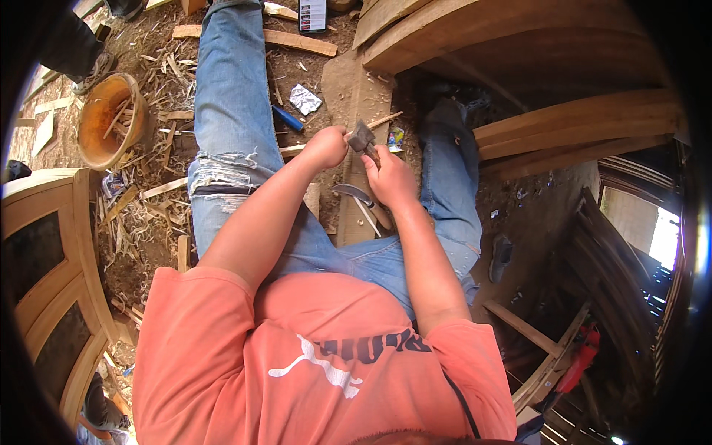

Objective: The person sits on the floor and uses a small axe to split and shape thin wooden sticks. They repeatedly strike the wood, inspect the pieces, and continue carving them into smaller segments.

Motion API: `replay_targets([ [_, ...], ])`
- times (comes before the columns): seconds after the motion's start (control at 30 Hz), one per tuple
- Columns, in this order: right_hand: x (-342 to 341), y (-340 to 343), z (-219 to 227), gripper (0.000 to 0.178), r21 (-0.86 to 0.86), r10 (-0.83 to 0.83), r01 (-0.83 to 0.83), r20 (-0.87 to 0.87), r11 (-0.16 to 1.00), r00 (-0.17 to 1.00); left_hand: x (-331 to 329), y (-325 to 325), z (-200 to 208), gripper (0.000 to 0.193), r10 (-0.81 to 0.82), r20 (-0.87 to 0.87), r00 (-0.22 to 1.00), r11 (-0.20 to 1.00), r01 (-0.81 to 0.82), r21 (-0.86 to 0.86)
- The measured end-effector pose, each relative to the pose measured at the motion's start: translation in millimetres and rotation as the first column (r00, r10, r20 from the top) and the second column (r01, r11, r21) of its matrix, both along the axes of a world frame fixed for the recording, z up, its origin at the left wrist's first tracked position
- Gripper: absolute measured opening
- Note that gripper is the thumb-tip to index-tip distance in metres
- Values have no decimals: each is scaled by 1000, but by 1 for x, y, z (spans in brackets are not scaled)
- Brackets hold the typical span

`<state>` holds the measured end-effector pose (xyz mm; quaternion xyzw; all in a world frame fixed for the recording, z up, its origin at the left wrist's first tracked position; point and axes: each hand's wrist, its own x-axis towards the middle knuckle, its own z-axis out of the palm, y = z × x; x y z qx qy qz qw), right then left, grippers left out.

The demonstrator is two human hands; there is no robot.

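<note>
Between my outstretched legs, my right hand (393, 178) is closed around the short handle of a hammer with a dark, blocky metal head (362, 138). My left hand (328, 147) is closed just left of that head, fingertips pinched together. What it pinches is hidden. A thin wood strip (386, 119) passes behind the hammer head and slants up to the right. Below the hands, a knife with a curved dark blade (354, 192) and a wooden handle (381, 216) lies on a plank (354, 225), beside a thin pale stick (367, 218).
Wood shavings cover the ground on the left around an orange bowl (87, 132). A blue-handled tool (288, 119), crumpled foil (305, 99) and a phone (312, 15) lie ahead. A panelled wooden frame (74, 237) stands left; curved wooden beams (578, 122) reach in from the right.
</note>
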<state>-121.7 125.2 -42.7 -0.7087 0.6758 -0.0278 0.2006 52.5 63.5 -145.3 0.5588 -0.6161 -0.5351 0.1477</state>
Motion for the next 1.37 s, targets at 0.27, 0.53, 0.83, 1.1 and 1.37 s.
replay_targets([
  [0.27, -3, -10, 5, 42, 49, -26, 28, -57, 998, 998, -5, 1, -3, 28, 11, 24, 1000, 1000, -11, -2],
  [0.53, -7, -15, 11, 42, 162, -55, 69, -93, 984, 994, -5, 5, 7, 25, 12, 50, 999, 999, -10, -46],
  [0.83, 15, -6, 14, 39, 131, 21, -4, -131, 991, 991, -3, 7, 2, 25, -7, -52, 999, 998, 4, -57],
  [1.1, -2, -10, 6, 37, 33, -12, 17, -129, 999, 992, -6, 0, 14, 27, 4, 60, 998, 998, 0, -65],
  [1.37, -26, -23, 4, 46, 135, 54, -45, -66, 990, 996, -7, 2, 10, 30, 21, 16, 1000, 999, -21, -35],
])
